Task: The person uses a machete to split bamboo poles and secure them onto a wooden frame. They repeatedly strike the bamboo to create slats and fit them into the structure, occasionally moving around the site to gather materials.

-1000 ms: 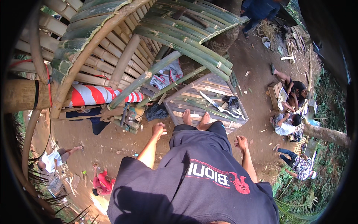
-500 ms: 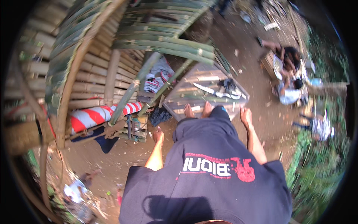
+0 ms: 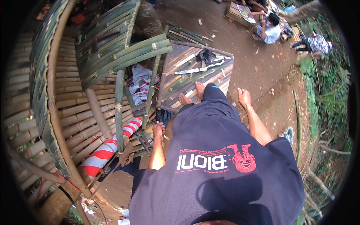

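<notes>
My left hand (image 3: 158,129) hangs beside my body with loosely bent fingers and nothing in it, nearest to a dark plastic bag (image 3: 164,116) and a bamboo post. My right hand (image 3: 244,97) is held out on the other side, empty, its thumb apart from the loosely bent fingers. Ahead of my bare feet (image 3: 185,99) is a wood-framed panel (image 3: 161,88) strewn with bamboo strips. On it lie a long pale blade (image 3: 198,69), perhaps a saw, and a crumpled black bag (image 3: 207,56). Neither hand touches them.
A bamboo structure (image 3: 86,105) with slatted floor and posts fills the left. A red-and-white striped roll (image 3: 101,152) and crumpled cloth (image 3: 141,80) are there. Cut bamboo (image 3: 187,33) lies beyond the panel. People (image 3: 270,30) sit at the far right; another person (image 3: 317,44) is near the plants.
My view has swung to the right, and the picture has become sharper. The panel now sits further left and higher in view. Both hands stay empty at my sides.
</notes>
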Motion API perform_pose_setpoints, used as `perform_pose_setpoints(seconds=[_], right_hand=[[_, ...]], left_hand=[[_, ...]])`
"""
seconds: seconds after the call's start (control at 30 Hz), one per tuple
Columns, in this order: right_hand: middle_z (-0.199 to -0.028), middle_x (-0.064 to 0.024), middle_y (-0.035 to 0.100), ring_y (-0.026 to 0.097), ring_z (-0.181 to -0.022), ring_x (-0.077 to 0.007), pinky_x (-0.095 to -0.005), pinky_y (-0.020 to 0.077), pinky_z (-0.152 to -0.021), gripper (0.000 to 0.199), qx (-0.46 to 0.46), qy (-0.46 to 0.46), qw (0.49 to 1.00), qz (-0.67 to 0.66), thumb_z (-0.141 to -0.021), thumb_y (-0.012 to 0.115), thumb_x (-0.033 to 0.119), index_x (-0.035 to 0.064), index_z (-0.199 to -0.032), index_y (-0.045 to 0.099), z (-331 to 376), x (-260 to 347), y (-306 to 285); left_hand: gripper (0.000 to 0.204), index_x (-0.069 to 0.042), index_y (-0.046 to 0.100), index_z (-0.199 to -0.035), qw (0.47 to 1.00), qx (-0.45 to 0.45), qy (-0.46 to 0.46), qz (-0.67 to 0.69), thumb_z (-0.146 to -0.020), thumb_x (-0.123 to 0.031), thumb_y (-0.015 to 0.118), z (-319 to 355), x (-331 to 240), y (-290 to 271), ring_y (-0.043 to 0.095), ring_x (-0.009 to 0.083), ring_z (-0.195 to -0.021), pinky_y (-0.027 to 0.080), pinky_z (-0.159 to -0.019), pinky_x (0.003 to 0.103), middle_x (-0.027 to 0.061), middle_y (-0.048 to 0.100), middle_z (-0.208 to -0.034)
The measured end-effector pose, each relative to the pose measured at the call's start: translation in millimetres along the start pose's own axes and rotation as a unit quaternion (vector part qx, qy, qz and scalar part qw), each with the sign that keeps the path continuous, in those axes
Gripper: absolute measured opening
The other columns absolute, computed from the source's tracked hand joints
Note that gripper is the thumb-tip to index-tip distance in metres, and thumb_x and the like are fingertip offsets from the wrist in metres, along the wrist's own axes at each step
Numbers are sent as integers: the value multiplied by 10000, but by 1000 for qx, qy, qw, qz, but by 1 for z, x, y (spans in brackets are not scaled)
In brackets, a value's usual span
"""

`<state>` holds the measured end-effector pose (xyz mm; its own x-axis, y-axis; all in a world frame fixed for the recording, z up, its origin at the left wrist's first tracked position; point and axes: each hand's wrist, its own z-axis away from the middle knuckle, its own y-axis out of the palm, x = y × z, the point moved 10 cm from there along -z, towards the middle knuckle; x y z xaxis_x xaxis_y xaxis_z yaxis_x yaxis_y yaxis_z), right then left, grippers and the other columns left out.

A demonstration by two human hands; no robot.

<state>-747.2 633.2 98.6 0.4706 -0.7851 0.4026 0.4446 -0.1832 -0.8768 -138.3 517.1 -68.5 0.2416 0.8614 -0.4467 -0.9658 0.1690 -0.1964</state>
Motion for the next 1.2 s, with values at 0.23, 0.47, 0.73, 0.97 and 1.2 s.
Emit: perform_pose_setpoints(seconds=[0.23,0.47,0.73,0.97,1.2], right_hand=[[-657,-267,533,544,-609,-395,-466,426,-607,526,-3,52,996,-75,-951,485,422,-48,-721,538,18,-27,7],[-507,-146,505,560,-425,-232,-382,440,-431,563,20,83,990,-112,-961,495,449,-20,-649,492,34,-38,6],[-534,5,449,471,-420,-102,-253,364,-381,469,160,92,950,-253,-960,512,455,84,-675,469,-2,53,27],[-569,29,492,463,-431,-68,-206,366,-382,343,245,-20,884,-398,-978,524,372,118,-752,484,-10,204,8],[-522,11,464,457,-396,-82,-224,341,-352,461,261,-46,898,-350,-961,516,467,100,-688,462,-1,240,12]], left_hand=[[422,-45,627,-939,998,55,29,30,-993,-420,440,-23,-35,13,506,90,-518,402,-445,212,14,600,-689],[371,-38,635,-915,999,18,28,13,-982,-371,485,-4,-42,18,528,106,-547,451,-513,260,25,610,-697],[410,-56,631,-940,1000,-13,-22,14,-990,-425,458,21,6,19,515,84,-540,449,-496,234,4,601,-694],[355,-62,651,-864,997,-20,-12,69,-976,-367,507,29,11,26,535,95,-539,456,-500,248,10,621,-685],[381,-33,632,-937,997,-43,-9,71,-995,-375,474,40,1,23,509,90,-546,436,-490,233,15,605,-716]])
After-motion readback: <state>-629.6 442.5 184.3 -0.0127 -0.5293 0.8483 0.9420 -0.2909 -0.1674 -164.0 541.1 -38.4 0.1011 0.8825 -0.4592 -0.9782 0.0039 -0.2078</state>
